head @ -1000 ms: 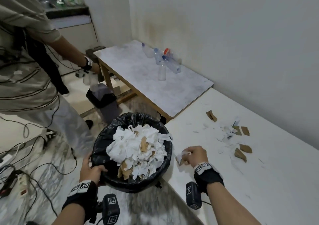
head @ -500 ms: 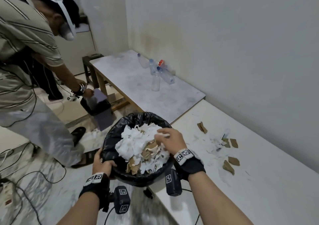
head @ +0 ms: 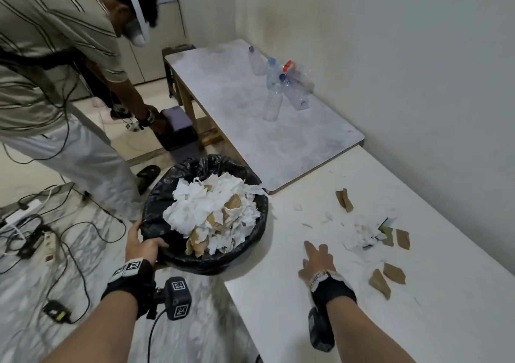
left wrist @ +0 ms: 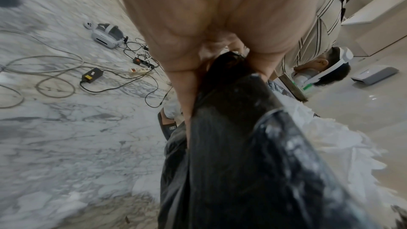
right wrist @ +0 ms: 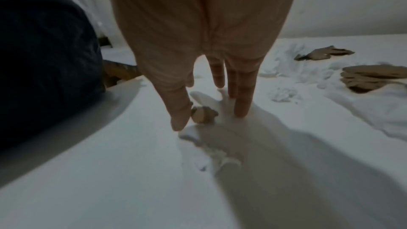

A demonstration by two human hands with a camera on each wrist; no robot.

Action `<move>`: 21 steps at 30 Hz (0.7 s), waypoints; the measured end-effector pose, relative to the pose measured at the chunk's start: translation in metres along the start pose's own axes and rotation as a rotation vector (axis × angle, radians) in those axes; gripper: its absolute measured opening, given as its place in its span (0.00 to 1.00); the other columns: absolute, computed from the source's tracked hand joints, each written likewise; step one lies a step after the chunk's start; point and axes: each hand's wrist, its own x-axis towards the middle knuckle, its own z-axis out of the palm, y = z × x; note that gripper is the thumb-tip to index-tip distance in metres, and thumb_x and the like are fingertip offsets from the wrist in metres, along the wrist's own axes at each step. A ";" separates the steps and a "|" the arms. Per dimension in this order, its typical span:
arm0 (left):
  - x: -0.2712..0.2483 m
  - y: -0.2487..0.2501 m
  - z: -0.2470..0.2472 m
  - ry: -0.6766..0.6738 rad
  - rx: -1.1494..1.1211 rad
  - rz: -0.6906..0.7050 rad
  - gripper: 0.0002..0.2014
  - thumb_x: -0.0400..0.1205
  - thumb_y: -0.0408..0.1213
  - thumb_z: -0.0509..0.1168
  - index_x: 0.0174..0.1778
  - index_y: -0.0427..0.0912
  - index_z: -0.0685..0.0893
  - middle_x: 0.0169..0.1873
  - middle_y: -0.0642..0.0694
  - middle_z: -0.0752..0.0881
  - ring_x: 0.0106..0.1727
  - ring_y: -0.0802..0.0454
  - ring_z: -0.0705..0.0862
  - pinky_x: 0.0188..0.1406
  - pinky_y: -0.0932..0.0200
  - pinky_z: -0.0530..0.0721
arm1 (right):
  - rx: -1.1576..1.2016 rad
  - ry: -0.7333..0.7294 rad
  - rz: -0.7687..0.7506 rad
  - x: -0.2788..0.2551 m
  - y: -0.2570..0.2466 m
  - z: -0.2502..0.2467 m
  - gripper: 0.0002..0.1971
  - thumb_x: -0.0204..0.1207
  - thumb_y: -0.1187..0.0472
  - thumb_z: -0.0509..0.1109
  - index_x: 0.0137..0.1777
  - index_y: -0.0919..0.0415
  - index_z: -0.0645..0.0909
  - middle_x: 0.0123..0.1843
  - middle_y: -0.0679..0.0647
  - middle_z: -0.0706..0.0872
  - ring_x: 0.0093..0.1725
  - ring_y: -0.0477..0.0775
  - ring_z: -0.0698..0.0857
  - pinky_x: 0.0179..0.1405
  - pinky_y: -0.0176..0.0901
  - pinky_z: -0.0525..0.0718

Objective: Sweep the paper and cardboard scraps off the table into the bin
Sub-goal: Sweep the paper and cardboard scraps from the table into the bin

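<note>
The bin [head: 250, 240], lined with a black bag and heaped with white paper and brown cardboard scraps, is held up against the white table's [head: 278, 321] left edge. My left hand [head: 140, 244] grips its near rim; the left wrist view shows the fingers curled on the black bag [left wrist: 231, 128]. My right hand [head: 316, 256] hovers flat above the table, fingers straight and empty [right wrist: 220, 102]. White paper scraps [head: 359, 231] lie ahead of it. Cardboard pieces [head: 387, 276] lie to its right, others [head: 344, 199] farther back. A small brown scrap [right wrist: 203, 114] shows under the fingers.
A lower grey table [head: 250, 117] with several plastic bottles [head: 281, 84] adjoins at the back. Another person [head: 55, 70] bends at the left over a small dark bin [head: 178, 131]. Cables and power strips [head: 36, 240] litter the marble floor. A wall runs along the right.
My right hand left the top of the bin, where it dropped scraps, and moved right over the table with fingers straightened. My left hand keeps its hold on the rim.
</note>
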 end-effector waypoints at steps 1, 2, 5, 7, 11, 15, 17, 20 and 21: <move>-0.001 0.000 0.001 -0.001 0.002 -0.014 0.44 0.69 0.15 0.63 0.76 0.62 0.72 0.62 0.41 0.81 0.44 0.35 0.84 0.42 0.30 0.89 | -0.084 0.013 -0.038 0.003 0.000 0.003 0.34 0.75 0.58 0.67 0.80 0.47 0.57 0.74 0.58 0.60 0.70 0.63 0.70 0.59 0.47 0.78; -0.002 0.000 0.002 -0.006 -0.002 -0.026 0.44 0.70 0.15 0.63 0.76 0.63 0.72 0.61 0.41 0.82 0.44 0.35 0.85 0.43 0.28 0.88 | -0.163 0.042 -0.073 0.007 0.000 0.005 0.30 0.77 0.61 0.64 0.78 0.49 0.61 0.72 0.57 0.63 0.68 0.61 0.71 0.59 0.45 0.77; -0.006 0.001 0.008 -0.013 -0.020 -0.022 0.43 0.72 0.14 0.62 0.77 0.61 0.72 0.58 0.41 0.82 0.42 0.37 0.84 0.44 0.28 0.88 | -0.121 0.151 -0.154 0.013 0.004 0.009 0.14 0.75 0.72 0.58 0.54 0.56 0.78 0.55 0.56 0.72 0.56 0.58 0.76 0.38 0.40 0.74; -0.010 0.001 0.013 -0.019 -0.034 -0.023 0.43 0.73 0.13 0.61 0.77 0.60 0.72 0.58 0.42 0.80 0.41 0.40 0.83 0.44 0.30 0.88 | -0.060 0.171 -0.142 0.014 0.008 0.006 0.12 0.72 0.75 0.58 0.39 0.56 0.76 0.38 0.50 0.68 0.47 0.56 0.78 0.29 0.40 0.67; -0.015 -0.001 0.021 -0.047 -0.038 -0.020 0.42 0.74 0.13 0.62 0.78 0.59 0.71 0.58 0.42 0.80 0.41 0.40 0.82 0.45 0.32 0.88 | 0.106 0.100 -0.045 0.014 0.015 -0.001 0.15 0.71 0.69 0.69 0.25 0.54 0.75 0.33 0.50 0.81 0.43 0.55 0.85 0.40 0.41 0.84; -0.012 -0.002 0.026 -0.076 -0.034 -0.024 0.43 0.73 0.13 0.62 0.78 0.59 0.72 0.59 0.41 0.80 0.43 0.39 0.82 0.45 0.30 0.88 | 0.471 0.146 0.051 0.009 0.018 -0.008 0.16 0.64 0.66 0.80 0.20 0.54 0.80 0.27 0.50 0.86 0.36 0.58 0.89 0.41 0.47 0.90; -0.010 -0.001 0.031 -0.091 -0.035 -0.030 0.43 0.71 0.14 0.63 0.77 0.60 0.72 0.59 0.41 0.81 0.44 0.38 0.83 0.46 0.27 0.87 | 0.670 0.254 0.031 -0.001 0.011 -0.022 0.14 0.63 0.69 0.78 0.21 0.57 0.84 0.27 0.55 0.88 0.31 0.58 0.90 0.33 0.51 0.90; -0.001 -0.004 0.034 -0.117 0.010 -0.002 0.45 0.66 0.17 0.65 0.74 0.64 0.73 0.65 0.40 0.82 0.55 0.32 0.84 0.47 0.25 0.87 | 0.934 0.359 -0.080 -0.021 -0.017 -0.062 0.09 0.68 0.75 0.76 0.30 0.64 0.86 0.27 0.54 0.88 0.23 0.43 0.87 0.23 0.36 0.85; 0.005 -0.007 0.036 -0.125 0.034 0.014 0.46 0.64 0.18 0.67 0.73 0.65 0.73 0.68 0.40 0.82 0.58 0.31 0.84 0.49 0.26 0.87 | 0.985 0.382 -0.120 -0.028 -0.029 -0.077 0.06 0.68 0.76 0.76 0.33 0.67 0.86 0.27 0.54 0.88 0.23 0.44 0.87 0.24 0.37 0.86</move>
